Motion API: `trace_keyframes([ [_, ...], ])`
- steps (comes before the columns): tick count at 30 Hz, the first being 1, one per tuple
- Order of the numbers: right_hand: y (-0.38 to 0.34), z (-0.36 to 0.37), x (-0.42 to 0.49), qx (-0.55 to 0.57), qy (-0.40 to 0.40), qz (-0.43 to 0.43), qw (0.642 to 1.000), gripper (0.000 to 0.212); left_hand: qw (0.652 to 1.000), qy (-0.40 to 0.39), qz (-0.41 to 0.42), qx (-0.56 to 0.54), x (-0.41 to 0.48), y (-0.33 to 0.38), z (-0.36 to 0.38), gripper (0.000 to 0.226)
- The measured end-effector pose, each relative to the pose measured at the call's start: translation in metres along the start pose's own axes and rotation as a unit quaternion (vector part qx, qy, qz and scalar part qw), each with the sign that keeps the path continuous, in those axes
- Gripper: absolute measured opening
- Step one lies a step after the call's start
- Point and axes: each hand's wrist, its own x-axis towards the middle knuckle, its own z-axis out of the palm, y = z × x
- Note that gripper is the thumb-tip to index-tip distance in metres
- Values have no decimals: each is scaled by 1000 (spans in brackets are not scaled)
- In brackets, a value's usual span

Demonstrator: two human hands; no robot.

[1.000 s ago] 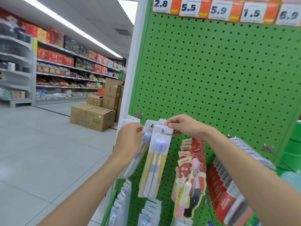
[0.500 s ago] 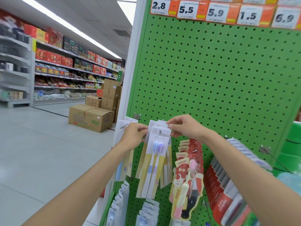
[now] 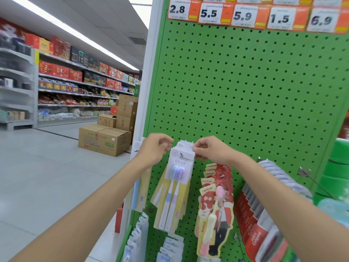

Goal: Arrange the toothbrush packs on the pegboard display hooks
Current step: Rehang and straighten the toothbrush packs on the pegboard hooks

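Hanging on hook (image 3: 181,153), toothbrush pack (image 3: 176,188) placed, straightening remains; right hand (image 3: 211,150) pinches its top, left hand (image 3: 154,151) beside it, seemingly empty.

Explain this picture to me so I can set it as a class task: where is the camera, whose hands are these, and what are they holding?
No machine here: a person works with bare hands, and the picture comes from a wide-angle camera worn on their head, looking forward and down. There is no table; the work surface is an upright green perforated pegboard in a shop. The right hand pinches the top edge of a white-and-yellow card pack of two toothbrushes, which hangs on a thin metal hook in front of more like it. The left hand is curled at the pack's other top corner; whether it grips is unclear. Red card toothbrush packs hang to the right.
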Motion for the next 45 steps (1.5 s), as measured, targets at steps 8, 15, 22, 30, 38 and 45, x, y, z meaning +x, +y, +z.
trace_keyframes([
  [8, 2, 2, -2, 13, 1, -4, 1000, 13, 948, -158, 89, 263, 39, 40, -6, 23],
  [15, 3, 4, -3, 23, -1, -6, 1000, 14, 939, -215, 44, 265, 54, 42, 1, 11],
  [22, 5, 7, -3, 49, 4, -5, 999, 14, 945, -192, 52, 258, 56, 44, -1, 11],
  [30, 6, 9, -2, 58, 4, -2, 998, 14, 952, -160, 54, 255, 54, 40, -8, 9],
  [38, 0, 8, -6, 18, 35, 1, 999, 29, 953, -133, 30, 272, 43, 40, -33, 6],
  [45, -19, 25, -14, -3, 39, -32, 999, 36, 960, -75, 19, 269, 19, 47, -44, 8],
])
